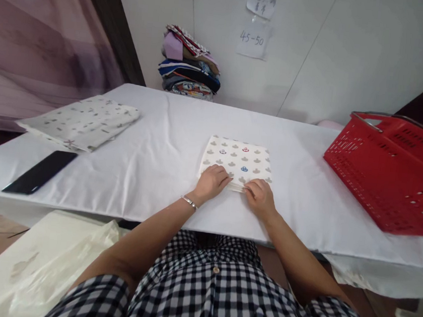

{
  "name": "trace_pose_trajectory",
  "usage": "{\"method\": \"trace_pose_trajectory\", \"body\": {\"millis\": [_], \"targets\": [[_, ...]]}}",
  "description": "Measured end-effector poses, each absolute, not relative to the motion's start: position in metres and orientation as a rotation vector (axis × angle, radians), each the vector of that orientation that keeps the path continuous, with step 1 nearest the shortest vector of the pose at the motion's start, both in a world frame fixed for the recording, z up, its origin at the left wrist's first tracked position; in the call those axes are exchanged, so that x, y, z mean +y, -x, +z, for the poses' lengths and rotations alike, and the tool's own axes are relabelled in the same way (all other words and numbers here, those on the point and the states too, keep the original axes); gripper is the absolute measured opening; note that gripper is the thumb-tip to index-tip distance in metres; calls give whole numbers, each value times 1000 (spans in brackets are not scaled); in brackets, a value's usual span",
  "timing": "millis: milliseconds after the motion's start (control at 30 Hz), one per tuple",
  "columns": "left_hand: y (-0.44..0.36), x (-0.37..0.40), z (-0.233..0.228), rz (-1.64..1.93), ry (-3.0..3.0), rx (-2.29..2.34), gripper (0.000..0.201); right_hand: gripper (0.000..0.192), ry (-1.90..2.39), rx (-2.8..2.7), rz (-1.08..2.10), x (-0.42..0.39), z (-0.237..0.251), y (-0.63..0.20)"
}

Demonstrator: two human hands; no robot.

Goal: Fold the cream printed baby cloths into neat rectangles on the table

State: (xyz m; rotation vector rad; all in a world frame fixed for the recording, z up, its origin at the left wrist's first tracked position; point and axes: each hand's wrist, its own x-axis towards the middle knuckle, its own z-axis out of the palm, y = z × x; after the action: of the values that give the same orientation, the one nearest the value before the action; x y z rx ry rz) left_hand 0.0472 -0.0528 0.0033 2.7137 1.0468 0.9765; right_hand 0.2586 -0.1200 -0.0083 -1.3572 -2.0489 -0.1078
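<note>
White cloth covers the counter (153, 143), with a red basket (390, 170) at right and a phone (40, 172) at left. Both hands, left hand (211, 181) and right hand (260, 197), press the near edge of a folded cloth (239, 158) at the middle, each grip pinched on it.

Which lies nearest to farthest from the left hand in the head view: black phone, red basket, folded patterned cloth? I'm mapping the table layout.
1. Folded patterned cloth: under the left hand, table centre.
2. Black phone: far left edge.
3. Red basket: far right.
</note>
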Motion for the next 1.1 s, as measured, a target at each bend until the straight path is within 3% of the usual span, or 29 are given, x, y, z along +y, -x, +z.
{"method": "trace_pose_trajectory", "body": {"millis": [500,733,967,1100], "targets": [[-26,-58,-3,983,-2732,1200,24,19,1403,-2012,3,-121,0,-255],[-23,-61,0,928,-2702,1305,22,29,1398,-2111,3,-102,19,-244],[-33,-47,14,1016,-2511,1345,17,53,1518,-2459,-112,-98,-3,-222],[-49,-29,21,1060,-2530,1355,17,55,1532,-2465,-144,-100,-8,-222]]}}
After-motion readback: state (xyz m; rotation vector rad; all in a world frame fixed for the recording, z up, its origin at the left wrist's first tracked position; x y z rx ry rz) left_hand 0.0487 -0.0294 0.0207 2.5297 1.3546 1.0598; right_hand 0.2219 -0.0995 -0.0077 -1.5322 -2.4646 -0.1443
